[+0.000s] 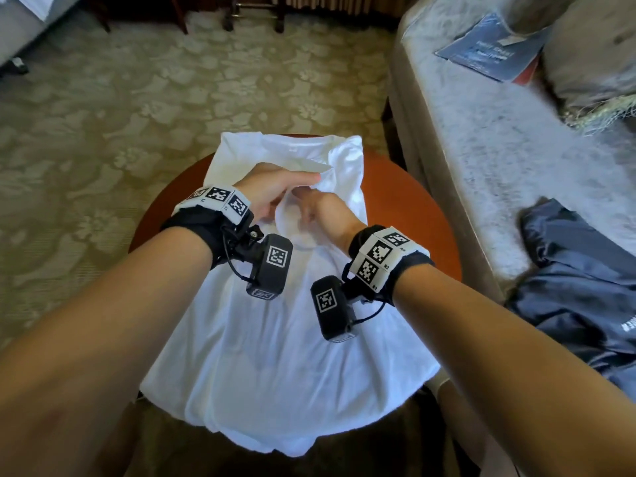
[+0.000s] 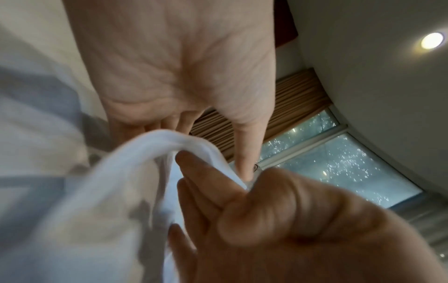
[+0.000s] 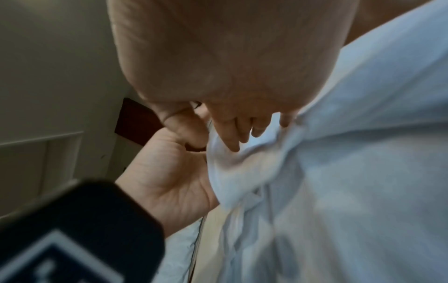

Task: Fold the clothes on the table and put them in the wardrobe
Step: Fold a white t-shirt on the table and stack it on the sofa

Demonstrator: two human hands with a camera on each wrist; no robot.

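Note:
A white T-shirt (image 1: 275, 356) lies spread over a round reddish-brown table (image 1: 416, 208), its hem hanging over the near edge. Both hands meet at a raised fold of cloth in the shirt's upper middle. My left hand (image 1: 275, 191) grips the fold with thumb and fingers; in the left wrist view the white rolled edge (image 2: 150, 145) runs across that hand (image 2: 206, 151). My right hand (image 1: 318, 210) pinches the same fold just to the right, its fingers (image 3: 232, 137) curled into the cloth (image 3: 339, 153). The fingertips are partly hidden by fabric.
A grey upholstered bed or sofa (image 1: 481, 149) stands along the right side, close to the table. On it lie a dark navy garment (image 1: 578, 287) and a blue booklet (image 1: 492, 49). Patterned carpet (image 1: 120, 115) surrounds the table; furniture legs (image 1: 254, 15) stand at the far side.

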